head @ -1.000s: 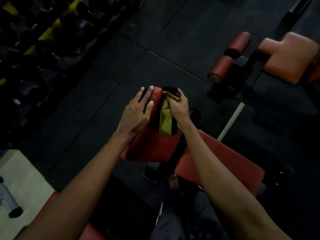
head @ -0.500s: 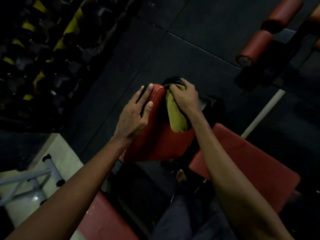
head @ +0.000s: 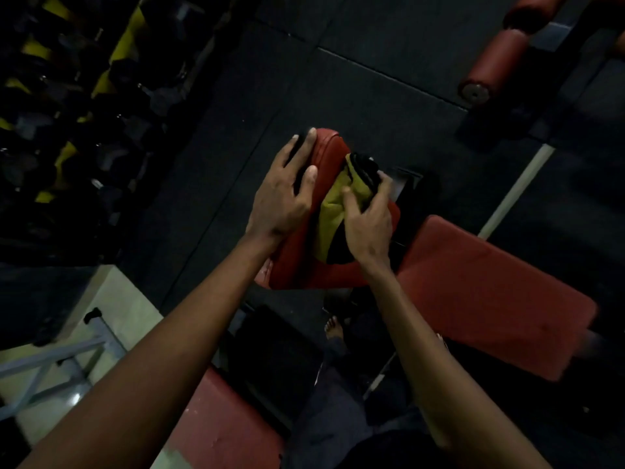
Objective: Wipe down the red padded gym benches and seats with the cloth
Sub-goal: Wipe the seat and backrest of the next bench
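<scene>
A red padded seat (head: 326,155) tilts up in the middle of the view. My left hand (head: 282,194) lies on its left edge, fingers straight along the pad's side. My right hand (head: 367,220) grips a yellow and black cloth (head: 333,206) and presses it against the pad's upper face, thumb on the yellow part. A wider red bench pad (head: 490,292) lies flat to the right. Another red pad (head: 220,424) shows below, between my arms.
A dumbbell rack (head: 77,106) with black and yellow weights fills the upper left. Red roller pads (head: 497,62) of another machine stand at the upper right. A grey metal frame (head: 50,360) rests on a pale floor patch at the lower left. Black rubber flooring surrounds everything.
My right hand has slid the cloth down from the pad's top end toward its middle. The left hand stays on the pad's left edge. The view has shifted.
</scene>
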Available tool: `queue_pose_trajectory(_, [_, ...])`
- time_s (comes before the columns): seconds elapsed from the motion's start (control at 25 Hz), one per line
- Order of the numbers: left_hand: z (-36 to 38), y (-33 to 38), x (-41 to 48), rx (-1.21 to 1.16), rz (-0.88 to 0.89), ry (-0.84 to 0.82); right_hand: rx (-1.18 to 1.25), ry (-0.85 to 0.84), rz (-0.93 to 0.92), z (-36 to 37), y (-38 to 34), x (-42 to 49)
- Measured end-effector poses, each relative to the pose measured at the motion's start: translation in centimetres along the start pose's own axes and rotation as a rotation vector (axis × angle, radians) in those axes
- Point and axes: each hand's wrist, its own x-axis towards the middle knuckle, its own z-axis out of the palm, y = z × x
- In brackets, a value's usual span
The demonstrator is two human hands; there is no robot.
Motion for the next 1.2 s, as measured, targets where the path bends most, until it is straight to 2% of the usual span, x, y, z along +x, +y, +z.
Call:
queue_pose_trajectory(0.08, [-0.3, -0.2, -0.4, -0.078, 0.035, 0.023, 0.004, 0.026, -0.038, 0.4, 1.2, -1.0])
queue_pose_trajectory(0.2, [-0.6, -1.7, -2.9, -0.037, 0.145, -0.042, 0.083, 0.151, 0.108, 1.3, 2.3, -0.3])
queue_pose_trajectory(0.28, [-0.9, -2.9, -4.8, -0.025, 0.136, -0.13, 0.127, 0.182, 0.156, 1.8, 1.7, -1.8])
queue_pose_trajectory(0.48, [-0.8, -3.4, -5.0, -0.082, 0.172, -0.123, 0.203, 0.231, -0.077, 5.9, 0.7, -10.8])
queue_pose_trajectory(0.6, [-0.8, -3.5, -5.5, -0.091, 0.149, -0.065, 0.161, 0.323, -0.105, 6.0, 2.7, -9.3])
queue_pose_trajectory(0.76, [-0.8, -3.8, -7.5, 0.003, 0.177, -0.037, 0.066, 0.288, 0.098, 4.8, 6.7, -5.7])
queue_pose_trajectory(0.88, [0.1, -2.5, -8.5, 0.176, 0.054, -0.025, 0.096, 0.253, 0.309, 4.0, 6.7, -5.4])
queue_pose_trajectory(0.96, [1.0, -1.4, -9.1, 0.265, -0.015, 0.033, 0.102, 0.176, 0.289, 4.6, 5.8, -7.2])
queue_pose_trajectory(1.08, [1.6, -0.8, -9.2, 0.292, -0.03, 0.096, 0.15, 0.087, 0.157, 5.2, 6.1, -11.1])
queue_pose_trajectory(1.2, [1.7, -0.7, -9.2, 0.302, -0.074, 0.135, 0.036, 0.122, 0.186, 4.9, 8.7, -9.5])
